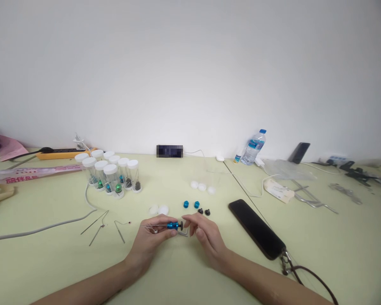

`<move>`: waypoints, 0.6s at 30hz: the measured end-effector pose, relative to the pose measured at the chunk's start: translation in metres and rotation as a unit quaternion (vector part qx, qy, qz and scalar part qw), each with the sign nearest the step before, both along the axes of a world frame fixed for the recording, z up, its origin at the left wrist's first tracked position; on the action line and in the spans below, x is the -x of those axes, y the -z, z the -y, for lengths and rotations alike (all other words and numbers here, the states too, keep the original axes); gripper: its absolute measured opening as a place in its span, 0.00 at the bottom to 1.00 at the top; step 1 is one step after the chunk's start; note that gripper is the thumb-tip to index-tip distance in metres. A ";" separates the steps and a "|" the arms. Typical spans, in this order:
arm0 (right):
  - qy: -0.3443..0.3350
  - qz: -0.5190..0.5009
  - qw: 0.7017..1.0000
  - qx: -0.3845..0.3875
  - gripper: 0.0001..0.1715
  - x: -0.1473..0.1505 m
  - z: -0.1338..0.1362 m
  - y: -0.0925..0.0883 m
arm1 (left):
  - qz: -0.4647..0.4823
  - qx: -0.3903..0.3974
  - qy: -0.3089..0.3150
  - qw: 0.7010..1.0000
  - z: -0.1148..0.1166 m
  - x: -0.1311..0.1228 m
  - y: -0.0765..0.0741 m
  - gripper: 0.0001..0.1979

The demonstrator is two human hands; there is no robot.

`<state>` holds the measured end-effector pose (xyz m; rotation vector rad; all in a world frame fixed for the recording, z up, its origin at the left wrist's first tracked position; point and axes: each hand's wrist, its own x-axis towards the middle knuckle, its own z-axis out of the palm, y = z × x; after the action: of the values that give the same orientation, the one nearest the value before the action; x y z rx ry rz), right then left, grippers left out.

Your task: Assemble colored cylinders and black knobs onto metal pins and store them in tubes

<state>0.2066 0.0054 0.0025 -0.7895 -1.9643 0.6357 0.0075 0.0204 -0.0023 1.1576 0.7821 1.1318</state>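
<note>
My left hand (154,235) pinches a small blue metal part (172,225) threaded on a thin wire pin, just above the pale green table (51,262). My right hand (206,237) meets it from the right, fingertips closed on a black piece at the blue part's end. A small hex key (183,232) lies under the fingers. Just beyond the hands lie two loose blue parts (191,205), two black screws (203,211) and two white caps (158,209).
A cluster of white-capped clear vials (109,171) stands at the back left, with bent wire pins (98,224) and a grey cable (51,226) in front. A black phone (257,228) lies at the right; a water bottle (253,148), more caps (202,186) and tools sit behind.
</note>
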 end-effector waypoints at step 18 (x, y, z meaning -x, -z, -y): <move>0.010 0.009 1.000 0.013 0.25 0.001 0.001 -0.003 | -0.013 0.021 -0.002 1.000 -0.001 0.000 -0.001 0.10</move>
<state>0.2058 0.0045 0.0057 -0.8319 -1.9658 0.6452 0.0078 0.0210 -0.0012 1.1378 0.8246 1.0996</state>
